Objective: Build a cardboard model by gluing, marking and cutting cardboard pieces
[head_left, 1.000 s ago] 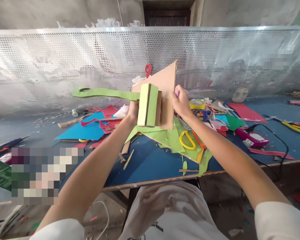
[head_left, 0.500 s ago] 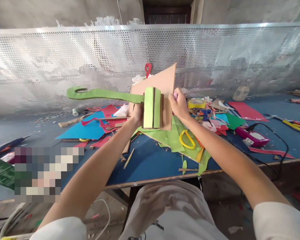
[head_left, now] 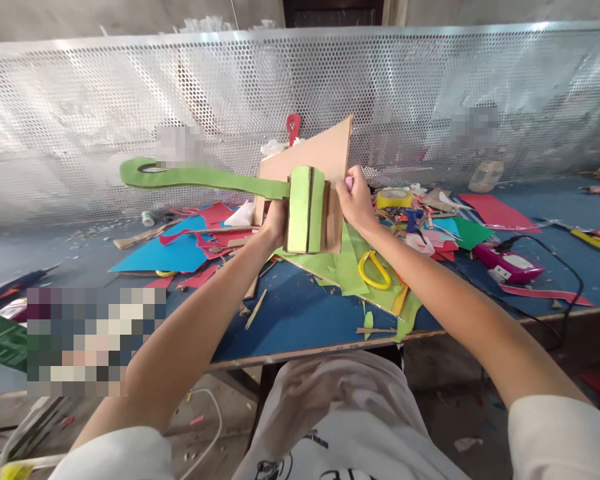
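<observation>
A tan cardboard model is held up over the table between both hands. A green paper-faced block stands on its near face, and a long green strip with a looped end sticks out to the left. My left hand is closed at the model's lower left, its fingers mostly hidden behind the block and board. At the right edge, my right hand is closed on the board. A small pink piece shows at its fingers. A red looped piece rises behind the board.
Green paper scraps lie below, with yellow-handled scissors on them. Blue card and red scraps are at left. Yellow tape, a magenta power socket with a black cable, and pliers are at right. Perforated metal mesh stands behind.
The camera view has tilted down slightly, so the table sits higher in the picture. The green strip's looped end has moved slightly left and up. Both hands keep their hold.
</observation>
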A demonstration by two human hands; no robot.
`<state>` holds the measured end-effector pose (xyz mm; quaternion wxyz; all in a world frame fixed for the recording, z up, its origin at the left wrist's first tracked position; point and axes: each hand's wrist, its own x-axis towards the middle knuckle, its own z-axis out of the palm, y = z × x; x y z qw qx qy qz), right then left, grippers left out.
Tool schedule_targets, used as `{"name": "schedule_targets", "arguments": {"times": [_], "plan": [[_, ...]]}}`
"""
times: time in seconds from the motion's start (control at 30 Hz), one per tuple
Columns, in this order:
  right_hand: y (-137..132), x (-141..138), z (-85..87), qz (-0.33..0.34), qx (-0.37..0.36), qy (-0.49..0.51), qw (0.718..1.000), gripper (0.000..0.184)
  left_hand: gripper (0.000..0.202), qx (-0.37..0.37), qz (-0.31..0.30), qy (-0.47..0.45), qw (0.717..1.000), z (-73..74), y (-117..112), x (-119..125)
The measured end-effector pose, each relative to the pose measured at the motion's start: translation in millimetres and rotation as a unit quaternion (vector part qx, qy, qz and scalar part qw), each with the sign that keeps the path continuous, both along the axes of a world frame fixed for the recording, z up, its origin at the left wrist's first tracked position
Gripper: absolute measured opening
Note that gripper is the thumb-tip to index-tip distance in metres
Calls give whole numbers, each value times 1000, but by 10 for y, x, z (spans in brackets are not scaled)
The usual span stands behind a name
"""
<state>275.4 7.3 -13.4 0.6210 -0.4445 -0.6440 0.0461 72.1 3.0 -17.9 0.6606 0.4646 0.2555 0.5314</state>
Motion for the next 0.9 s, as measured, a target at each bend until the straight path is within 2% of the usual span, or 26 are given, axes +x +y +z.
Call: {"name": "schedule_targets", "arguments": {"times": [0.13, 0.37, 0.57, 0.9], "plan": [[13, -11, -17, 37, -31, 14, 999, 14, 57, 0, -8, 0, 1000, -32, 14, -3], [-26, -54, -9, 170, -56, 22, 984, 40, 58, 14, -17, 15, 1000, -70, 33, -24], [-12, -32, -33, 174, -52, 19, 983, 51, 52, -22, 12, 39, 999, -57, 27, -25], [-36, -82, -19, 169, -50, 10, 984, 56, 39, -7, -9, 63, 998, -69, 117, -108]]}}
